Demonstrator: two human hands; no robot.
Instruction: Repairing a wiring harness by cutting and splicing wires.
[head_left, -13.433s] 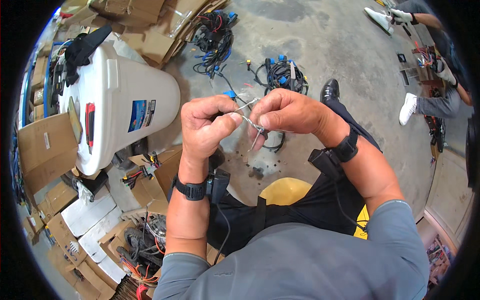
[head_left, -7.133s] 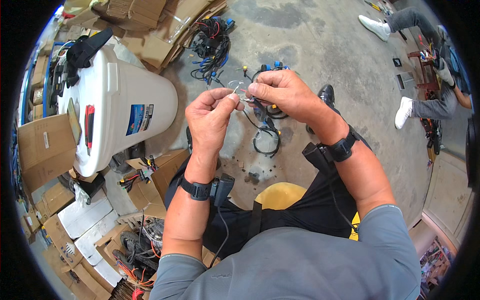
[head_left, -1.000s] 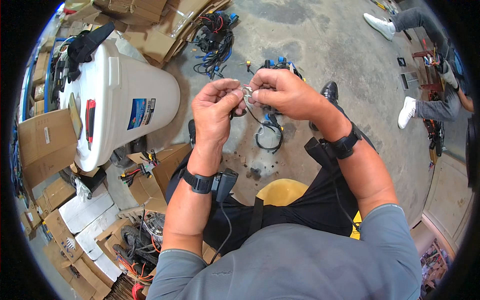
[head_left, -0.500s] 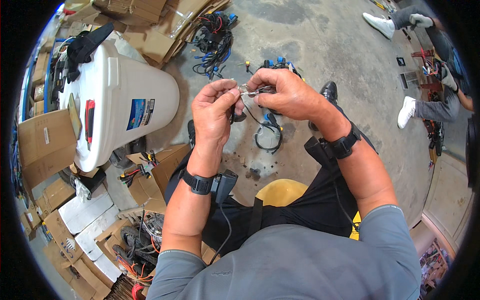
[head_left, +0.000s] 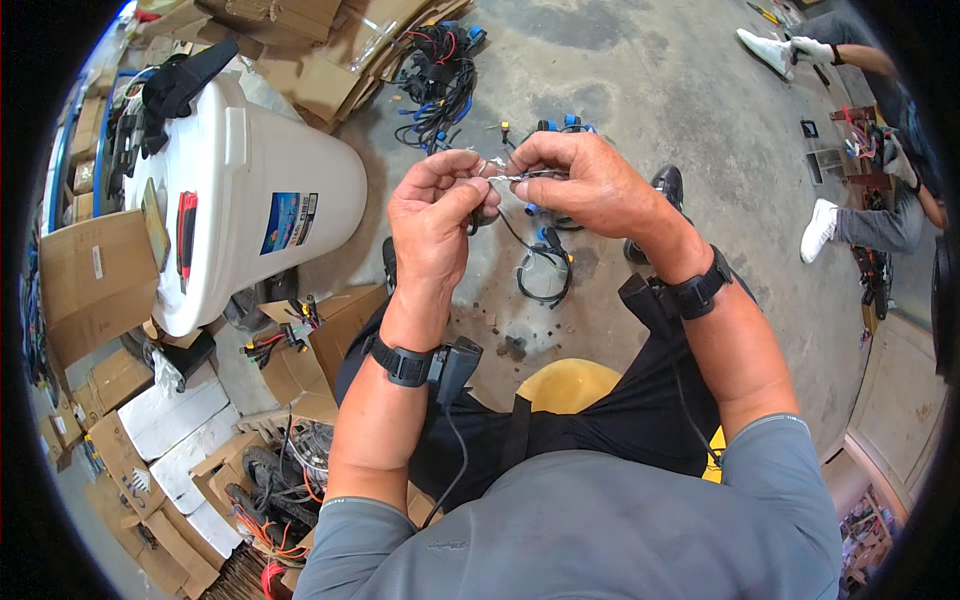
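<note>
Between my two hands runs a twisted silvery wire (head_left: 503,179), its strands wound together. My left hand (head_left: 437,200) pinches one end between thumb and fingertips. From the other side my right hand (head_left: 575,178) grips the wire with thumb and forefinger, close to the left fingertips. A thin dark cable (head_left: 512,232) hangs down below the hands. Under it, a coil of black cable (head_left: 545,297) with a blue connector lies on the concrete floor. What lies inside my left palm is hidden.
A large white plastic bucket (head_left: 320,170) stands at left, with a red-handled tool (head_left: 186,235) on it. Black cables with blue plugs (head_left: 437,95) are heaped ahead, beside flattened cardboard (head_left: 325,85). Far right, a gloved person (head_left: 880,190) sits. A yellow seat (head_left: 565,384) shows between my legs.
Both hands stay pinched on the wire, with small shifts of the fingers. The other person's gloved hand has moved down toward their white shoe.
</note>
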